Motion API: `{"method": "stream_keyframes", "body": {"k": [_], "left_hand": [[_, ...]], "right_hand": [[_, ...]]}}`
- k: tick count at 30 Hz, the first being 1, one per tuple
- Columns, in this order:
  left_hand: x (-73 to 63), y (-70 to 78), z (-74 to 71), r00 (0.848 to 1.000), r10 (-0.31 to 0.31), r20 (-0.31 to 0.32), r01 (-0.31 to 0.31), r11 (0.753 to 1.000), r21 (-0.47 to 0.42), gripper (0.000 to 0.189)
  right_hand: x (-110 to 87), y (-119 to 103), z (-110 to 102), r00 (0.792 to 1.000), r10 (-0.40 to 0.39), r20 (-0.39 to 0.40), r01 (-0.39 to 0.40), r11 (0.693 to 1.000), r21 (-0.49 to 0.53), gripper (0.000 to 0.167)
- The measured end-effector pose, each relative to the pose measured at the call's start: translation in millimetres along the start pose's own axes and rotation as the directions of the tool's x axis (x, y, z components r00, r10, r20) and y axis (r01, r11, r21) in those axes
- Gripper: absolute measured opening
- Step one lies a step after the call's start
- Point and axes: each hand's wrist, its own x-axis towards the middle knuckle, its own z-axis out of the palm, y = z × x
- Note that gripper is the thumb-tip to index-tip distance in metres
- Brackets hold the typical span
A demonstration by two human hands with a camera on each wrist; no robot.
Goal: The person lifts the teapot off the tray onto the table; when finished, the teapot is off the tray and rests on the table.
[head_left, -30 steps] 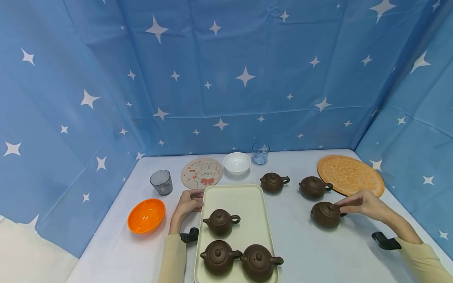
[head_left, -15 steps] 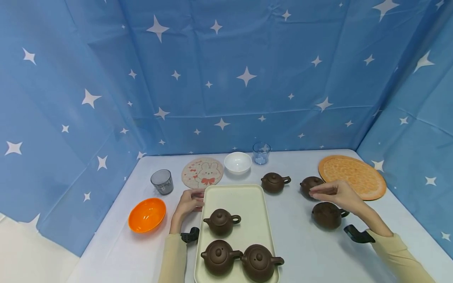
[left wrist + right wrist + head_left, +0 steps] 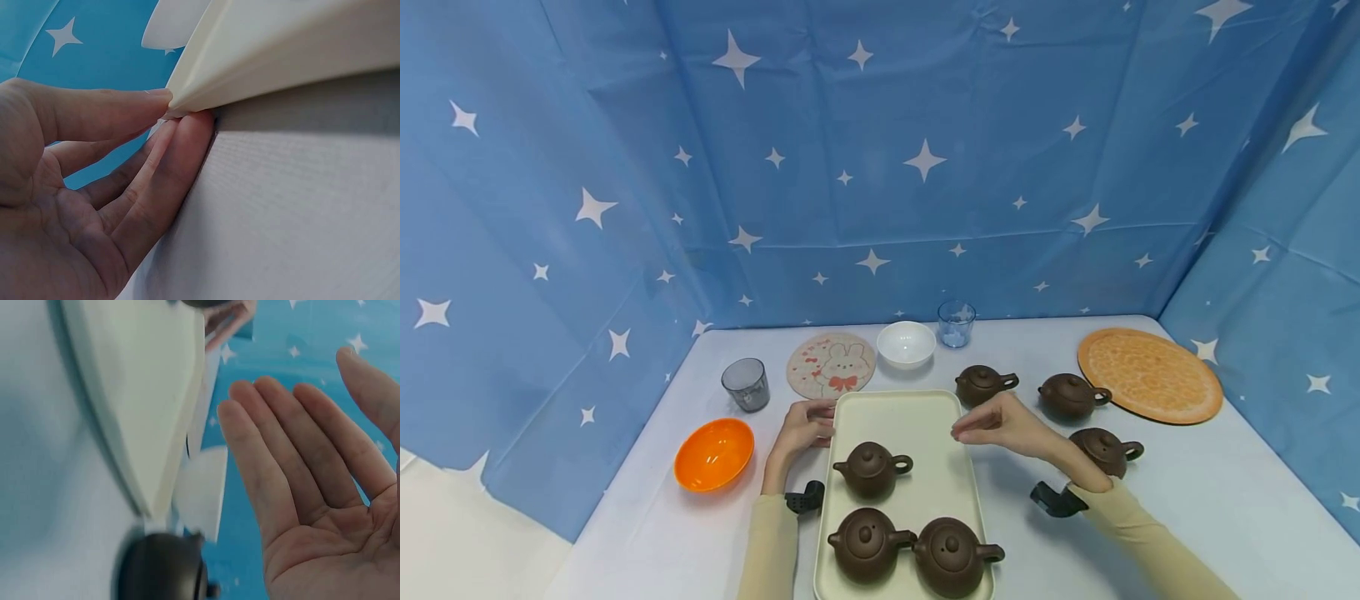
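A cream tray (image 3: 917, 417) bears three brown teapots: a smaller one (image 3: 870, 471) in the middle, one (image 3: 865, 546) at the near left and one (image 3: 950, 557) at the near right. My left hand (image 3: 802, 433) pinches the tray's left rim, thumb above and fingers beneath, as the left wrist view shows. Above the tray's right edge hovers my right hand (image 3: 1011, 427), holding nothing; its fingers (image 3: 300, 450) are extended in the right wrist view. Right of the tray are more teapots: one (image 3: 981, 383) behind that hand, another (image 3: 1070, 395) and a third (image 3: 1105, 452) partly hidden by the forearm.
An orange bowl (image 3: 713, 455) and a grey glass (image 3: 747, 385) stand on the left. Farther back are a round rabbit mat (image 3: 831, 367), a white bowl (image 3: 906, 344) and a blue glass (image 3: 956, 325). At the right lies a round orange-brown mat (image 3: 1150, 375).
My right hand has left the nearest teapot on the right and swept leftward past the others to the tray's edge. The left hand keeps its hold on the rim.
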Motion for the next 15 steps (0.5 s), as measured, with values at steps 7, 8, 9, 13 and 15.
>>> {"method": "stream_keyframes", "body": {"k": [7, 8, 9, 13, 15], "left_hand": [[0.1, -1.2, 1.0, 1.000, 0.004, 0.000, -0.004, 1.000, -0.002, 0.051], [0.1, -1.2, 1.0, 1.000, 0.004, -0.001, -0.004, 1.000, -0.002, 0.051], [0.1, -1.3, 0.9, 1.000, 0.005, -0.001, -0.005, 1.000, -0.001, 0.051], [-0.2, -0.9, 0.7, 1.000, 0.006, -0.002, -0.007, 1.000, -0.002, 0.051], [-0.6, -0.6, 0.7, 1.000, 0.007, -0.002, -0.007, 1.000, -0.005, 0.051]], "right_hand": [[22.0, -4, 28, 0.999, -0.027, 0.037, 0.028, 0.999, -0.029, 0.025], [24.4, -5, 31, 0.999, -0.021, 0.039, 0.022, 0.999, -0.028, 0.025], [26.5, -9, 35, 0.999, -0.004, 0.043, 0.006, 1.000, -0.030, 0.025], [34.3, -13, 47, 0.998, 0.027, 0.053, -0.026, 0.999, -0.023, 0.024], [37.7, -11, 52, 0.998, 0.028, 0.061, -0.026, 0.999, -0.025, 0.024]]}}
